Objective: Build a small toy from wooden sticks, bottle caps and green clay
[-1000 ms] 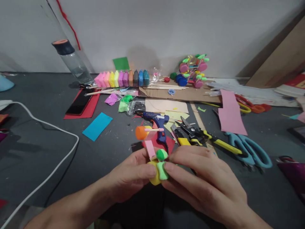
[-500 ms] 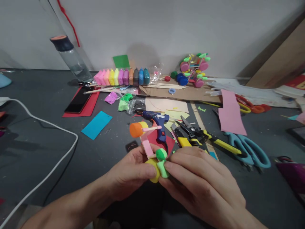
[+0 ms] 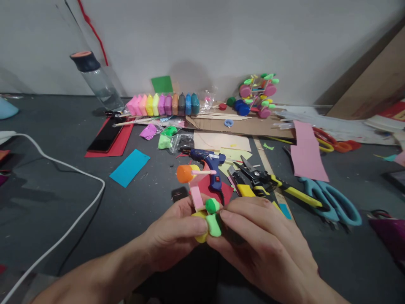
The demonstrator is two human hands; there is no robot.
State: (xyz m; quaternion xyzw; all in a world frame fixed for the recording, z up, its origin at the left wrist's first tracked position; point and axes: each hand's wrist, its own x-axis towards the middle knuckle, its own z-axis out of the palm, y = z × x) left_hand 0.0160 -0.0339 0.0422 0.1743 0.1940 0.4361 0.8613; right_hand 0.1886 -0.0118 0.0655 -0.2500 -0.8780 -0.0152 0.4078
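Note:
A small craft model (image 3: pixel 196 196) of pink paper and sticks is held low at the centre of the view. It carries an orange clay disc (image 3: pixel 184 173) at its far end and a yellow clay disc (image 3: pixel 202 239) at its near end. My left hand (image 3: pixel 174 230) is closed round the near end, thumb pressing on the yellow disc. The fingers of my right hand (image 3: pixel 265 236) pinch a light green clay piece (image 3: pixel 214 226) against that end. Just above it sits a two-tone green clay ball (image 3: pixel 212 205). My right palm and some fingertips are hidden.
Beyond the model lie a blue glue gun (image 3: pixel 209 160), a yellow-handled cutter tool (image 3: pixel 294 192) and teal scissors (image 3: pixel 338 200). Several clay packs (image 3: pixel 162 104) stand by the wall near a water bottle (image 3: pixel 101 86). A phone (image 3: pixel 106 137) and a white cable (image 3: pixel 72 162) are on the left.
The light green clay piece has shifted slightly left and turned, showing a broader face. Both hands keep their grip. The whole view has moved a little.

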